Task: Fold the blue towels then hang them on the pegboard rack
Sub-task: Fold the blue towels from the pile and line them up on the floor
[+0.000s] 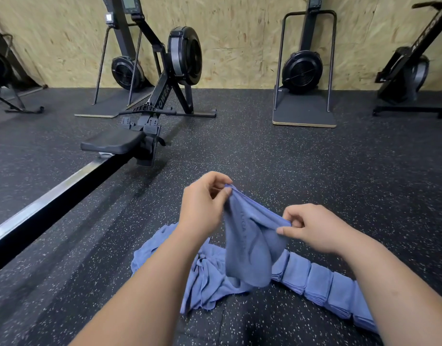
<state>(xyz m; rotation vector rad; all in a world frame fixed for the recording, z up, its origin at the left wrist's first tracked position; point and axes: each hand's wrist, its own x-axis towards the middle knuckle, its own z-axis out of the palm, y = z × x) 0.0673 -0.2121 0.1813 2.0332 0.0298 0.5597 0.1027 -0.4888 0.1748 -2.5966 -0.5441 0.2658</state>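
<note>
- Closest to you, a row of folded blue cloth towels [319, 283] lies edge to edge on the black speckled rubber floor [314, 158]. It runs from under your right forearm in towards the middle.
- Just left of that row sits a rumpled heap of unfolded blue towels [207, 278], spread on the floor beneath your left forearm.
- Above the heap you hold up a single blue towel [250, 248]. It hangs in loose folds between your hands, and its lower end drops in front of the spot where heap and row meet — you cannot tell whether it touches them.
- Your right hand [312, 228] pinches the nearer, lower end of the towel's top edge, thumb against curled fingers.
- Your left hand [205, 203] pinches the farther, higher end of that edge the same way.
- Beyond your hands stands a black rowing machine [162, 96], its steel rail [47, 198] slanting down to the left edge of view.
- Farthest off, other black fan-wheel machines [302, 71] stand upright against the pale chipboard wall [240, 41].
</note>
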